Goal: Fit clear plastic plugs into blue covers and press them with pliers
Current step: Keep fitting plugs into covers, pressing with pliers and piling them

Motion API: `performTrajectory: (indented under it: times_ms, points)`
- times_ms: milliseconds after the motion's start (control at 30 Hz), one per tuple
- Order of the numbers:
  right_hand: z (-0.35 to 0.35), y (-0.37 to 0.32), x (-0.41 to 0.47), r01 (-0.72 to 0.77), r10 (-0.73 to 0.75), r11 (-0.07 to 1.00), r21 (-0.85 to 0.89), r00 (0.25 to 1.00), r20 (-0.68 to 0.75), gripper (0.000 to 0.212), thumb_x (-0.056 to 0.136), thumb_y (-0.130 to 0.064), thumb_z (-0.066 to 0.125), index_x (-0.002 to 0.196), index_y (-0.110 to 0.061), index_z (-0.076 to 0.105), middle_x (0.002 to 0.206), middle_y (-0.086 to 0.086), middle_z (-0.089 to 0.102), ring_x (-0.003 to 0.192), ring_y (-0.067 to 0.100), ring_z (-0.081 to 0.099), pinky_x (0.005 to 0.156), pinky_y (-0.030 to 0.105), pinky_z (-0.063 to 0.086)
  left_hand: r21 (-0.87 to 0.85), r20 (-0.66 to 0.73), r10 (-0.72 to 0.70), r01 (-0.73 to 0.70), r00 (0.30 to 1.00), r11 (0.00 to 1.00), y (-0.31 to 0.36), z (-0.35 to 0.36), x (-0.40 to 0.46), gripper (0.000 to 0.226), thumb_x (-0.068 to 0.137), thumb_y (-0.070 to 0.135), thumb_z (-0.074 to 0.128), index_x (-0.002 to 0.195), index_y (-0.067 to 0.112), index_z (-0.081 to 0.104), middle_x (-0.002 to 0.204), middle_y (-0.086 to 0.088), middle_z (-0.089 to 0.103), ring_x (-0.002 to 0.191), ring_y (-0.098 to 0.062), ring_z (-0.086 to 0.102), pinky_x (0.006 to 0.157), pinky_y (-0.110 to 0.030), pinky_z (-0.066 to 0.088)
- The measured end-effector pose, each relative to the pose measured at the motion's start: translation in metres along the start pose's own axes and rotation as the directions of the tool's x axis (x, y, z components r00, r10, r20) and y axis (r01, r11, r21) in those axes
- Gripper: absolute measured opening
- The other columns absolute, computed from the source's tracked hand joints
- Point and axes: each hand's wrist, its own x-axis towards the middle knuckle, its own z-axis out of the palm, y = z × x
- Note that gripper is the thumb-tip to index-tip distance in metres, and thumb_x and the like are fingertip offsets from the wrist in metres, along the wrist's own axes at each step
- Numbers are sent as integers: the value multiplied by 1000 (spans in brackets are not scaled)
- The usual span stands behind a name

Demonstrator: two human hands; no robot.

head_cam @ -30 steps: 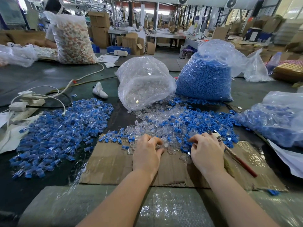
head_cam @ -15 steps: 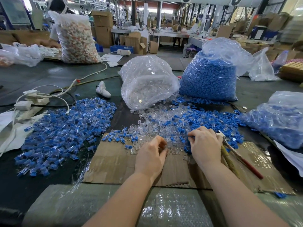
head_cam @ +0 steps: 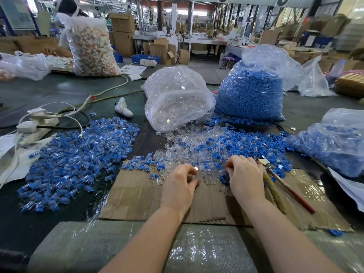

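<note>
Just beyond the curled fingertips of both hands lies a loose heap of small clear plastic plugs (head_cam: 199, 146) mixed with small blue plastic covers (head_cam: 242, 142), spilled over the far edge of a flattened brown cardboard sheet (head_cam: 137, 194). The left hand (head_cam: 180, 186) has its fingers bent narrow, pinching what looks like a clear plug at the tips; the right hand (head_cam: 245, 178) curls round a blue piece, with the red- and tan-handled pliers (head_cam: 275, 186) tucked under its palm, handles trailing back past the wrist. Well to the left of the left fingers spreads a broad pile of joined blue-and-clear pieces (head_cam: 78, 160), so plenty seems done. Beyond the fingers, the bulging clear bag of plugs (head_cam: 177, 99) and bag of blue covers (head_cam: 250, 91) suggest far more remains.
</note>
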Motion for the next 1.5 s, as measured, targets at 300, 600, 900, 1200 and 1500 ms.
performTrajectory:
  times_ms: [300, 600, 900, 1200, 1500]
  points:
    - [3, -23, -30, 111, -83, 940, 321, 992, -99, 12, 90, -9, 59, 95, -10, 70, 90, 0, 63, 84, 15, 54, 77, 27, 45, 0, 17, 40, -40, 999, 999, 1, -2, 0, 22, 84, 16, 67, 106, 21, 68, 93, 11, 55, 84, -1, 51, 79, -6, 37]
    - [8, -25, -42, 138, -64, 906, 400, 979, -193, 7, 86, -5, 63, 87, -9, 69, 83, 2, 66, 79, 24, 60, 70, 37, 48, -139, -51, -17, 10, 999, 990, 0, -2, 1, 23, 85, 13, 65, 107, 20, 68, 85, 17, 56, 74, 2, 53, 77, -8, 43]
    - [7, -26, -47, 121, -46, 882, 455, 984, -172, 2, 87, -13, 65, 85, -12, 66, 78, -4, 64, 75, 13, 57, 71, 28, 46, -239, 32, -93, 98, 995, 966, -2, -3, 2, 25, 83, 14, 68, 72, 34, 59, 73, 13, 63, 73, -2, 60, 68, -7, 42]
    - [8, -27, -48, 116, -74, 891, 439, 991, -112, 10, 89, -20, 62, 80, -16, 60, 74, -9, 57, 71, 10, 49, 71, 25, 32, -378, 118, -107, 144, 987, 915, 0, -8, 1, 23, 87, 9, 62, 89, 32, 65, 82, 10, 67, 76, 2, 62, 72, -9, 48]
    - [12, -29, -48, 136, -100, 940, 314, 987, -127, 17, 83, -17, 68, 71, -15, 57, 68, -4, 58, 65, 17, 52, 69, 28, 29, -471, 214, -111, 202, 971, 859, 2, -10, -1, 16, 86, -1, 61, 87, 14, 66, 78, -3, 69, 67, 0, 65, 62, -11, 49]
